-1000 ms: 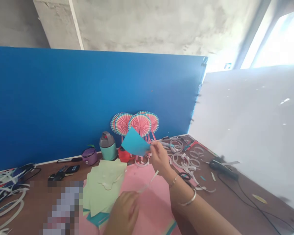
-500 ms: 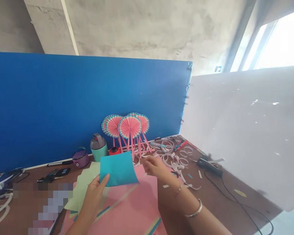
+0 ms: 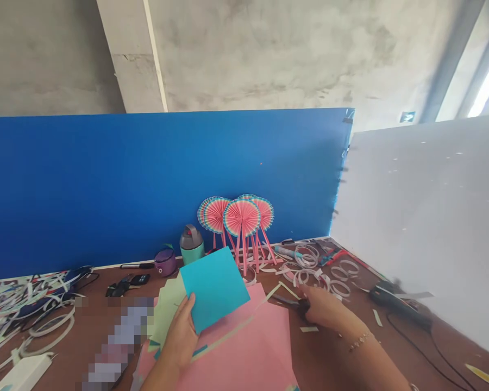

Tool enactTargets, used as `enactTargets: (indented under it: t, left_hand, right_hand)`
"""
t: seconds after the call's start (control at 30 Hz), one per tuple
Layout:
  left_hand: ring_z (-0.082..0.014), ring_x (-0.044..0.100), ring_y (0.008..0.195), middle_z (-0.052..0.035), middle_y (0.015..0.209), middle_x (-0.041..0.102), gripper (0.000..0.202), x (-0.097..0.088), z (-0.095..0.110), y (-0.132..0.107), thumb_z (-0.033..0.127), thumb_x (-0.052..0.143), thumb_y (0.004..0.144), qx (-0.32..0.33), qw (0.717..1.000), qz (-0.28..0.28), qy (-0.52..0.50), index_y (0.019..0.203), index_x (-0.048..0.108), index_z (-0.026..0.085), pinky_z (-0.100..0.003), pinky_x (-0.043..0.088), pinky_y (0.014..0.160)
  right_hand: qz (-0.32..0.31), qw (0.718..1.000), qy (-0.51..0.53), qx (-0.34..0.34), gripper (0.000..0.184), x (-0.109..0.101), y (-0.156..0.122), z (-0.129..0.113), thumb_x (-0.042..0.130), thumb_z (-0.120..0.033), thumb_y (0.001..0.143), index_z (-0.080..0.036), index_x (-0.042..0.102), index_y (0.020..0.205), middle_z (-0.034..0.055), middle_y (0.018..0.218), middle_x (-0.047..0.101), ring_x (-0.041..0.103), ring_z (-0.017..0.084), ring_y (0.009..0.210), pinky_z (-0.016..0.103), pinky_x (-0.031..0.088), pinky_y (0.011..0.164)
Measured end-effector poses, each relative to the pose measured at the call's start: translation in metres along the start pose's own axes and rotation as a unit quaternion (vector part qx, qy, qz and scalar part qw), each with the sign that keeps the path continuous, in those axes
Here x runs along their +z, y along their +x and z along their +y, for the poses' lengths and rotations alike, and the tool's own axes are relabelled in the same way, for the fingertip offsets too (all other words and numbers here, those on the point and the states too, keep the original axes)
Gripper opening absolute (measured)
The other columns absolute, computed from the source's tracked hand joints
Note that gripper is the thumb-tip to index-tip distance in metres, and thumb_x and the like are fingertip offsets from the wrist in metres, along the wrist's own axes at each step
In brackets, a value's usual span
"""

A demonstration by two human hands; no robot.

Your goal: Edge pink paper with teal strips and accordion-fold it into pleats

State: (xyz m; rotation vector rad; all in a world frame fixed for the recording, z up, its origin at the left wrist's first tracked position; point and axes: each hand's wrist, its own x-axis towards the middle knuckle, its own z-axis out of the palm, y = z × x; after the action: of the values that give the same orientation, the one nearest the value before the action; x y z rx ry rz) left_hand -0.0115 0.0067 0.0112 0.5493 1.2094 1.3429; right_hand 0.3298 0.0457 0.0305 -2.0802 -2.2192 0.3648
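My left hand (image 3: 181, 334) grips a bright blue sheet of paper (image 3: 215, 288) at its lower left edge, thumb on top, the sheet tilted above the stack. My right hand (image 3: 324, 309) is closed round the dark handles of a pair of scissors (image 3: 287, 300), whose blades point left, close to a thin pale paper strip (image 3: 271, 293). Below lie large pink sheets (image 3: 244, 353), with pale green sheets (image 3: 162, 309) at their left. Pink folded-paper fans (image 3: 242, 218) with blue and cream rims stand on pink sticks behind.
A teal bottle (image 3: 191, 247) and purple cup (image 3: 165, 262) stand at the back by the blue partition (image 3: 146, 184). Rolls of white tape (image 3: 307, 256) and paper scraps lie right, near a dark corded tool (image 3: 399, 304). Tangled strips (image 3: 28, 296) heap at left.
My right hand has moved down onto the scissors and now holds them. My left hand has turned the blue sheet to a slant. The view has swung left.
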Motion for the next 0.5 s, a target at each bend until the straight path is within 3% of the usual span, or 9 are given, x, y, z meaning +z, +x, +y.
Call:
enactTargets:
  t: [0.07,0.17,0.33,0.4,0.5]
  left_hand:
    - [-0.0215,-0.005,0.14,0.0035,0.154,-0.001,0.078,0.008,0.008,-0.006,0.049,0.05,0.084,-0.036,0.999,0.021,-0.004,0.145,0.006,0.031,-0.054,0.003,0.111]
    - [-0.022,-0.001,0.141,0.004,0.154,0.001,0.074,0.014,0.014,-0.01,0.049,0.05,0.085,-0.044,0.999,0.021,-0.015,0.145,0.01,0.032,-0.054,0.003,0.111]
    - [-0.0268,0.002,0.139,0.0016,0.153,0.008,0.078,0.008,0.008,-0.003,0.054,0.057,0.078,-0.031,0.999,0.023,-0.014,0.143,0.017,0.035,-0.056,0.011,0.11]
    - [-0.0269,0.003,0.139,0.0014,0.153,0.011,0.078,0.005,0.005,0.0,0.056,0.058,0.077,-0.026,0.999,0.022,-0.012,0.142,0.019,0.036,-0.057,0.012,0.11]
    - [-0.0269,0.004,0.139,0.0011,0.153,0.015,0.077,0.003,0.002,0.003,0.055,0.059,0.076,-0.019,1.0,0.022,-0.01,0.142,0.022,0.036,-0.056,0.012,0.11]
  right_hand:
    - [-0.012,0.999,0.038,-0.014,0.048,0.0,0.005,0.009,0.051,-0.002,0.051,-0.02,0.064,0.093,0.0055,0.092,0.066,0.059,0.022,0.085,0.023,0.031,0.059]
    - [-0.062,0.99,0.121,-0.033,0.048,0.0,0.009,0.019,0.051,-0.003,0.048,-0.019,0.067,0.091,0.0008,0.076,0.063,0.056,0.016,0.068,0.021,0.028,0.053]
    - [-0.087,0.946,0.303,-0.071,0.049,0.005,0.013,0.018,0.05,-0.011,0.057,-0.016,0.061,0.105,-0.0003,0.071,0.059,0.053,0.013,0.063,0.021,0.033,0.052]
    - [-0.059,0.948,0.305,-0.064,0.048,0.006,0.013,0.012,0.048,-0.017,0.066,-0.017,0.057,0.114,0.0012,0.074,0.059,0.056,0.015,0.064,0.022,0.036,0.054]
    - [0.073,0.986,0.149,-0.02,0.04,0.001,0.009,0.003,0.05,-0.021,0.07,-0.019,0.06,0.109,0.0064,0.084,0.061,0.058,0.02,0.075,0.026,0.038,0.059]
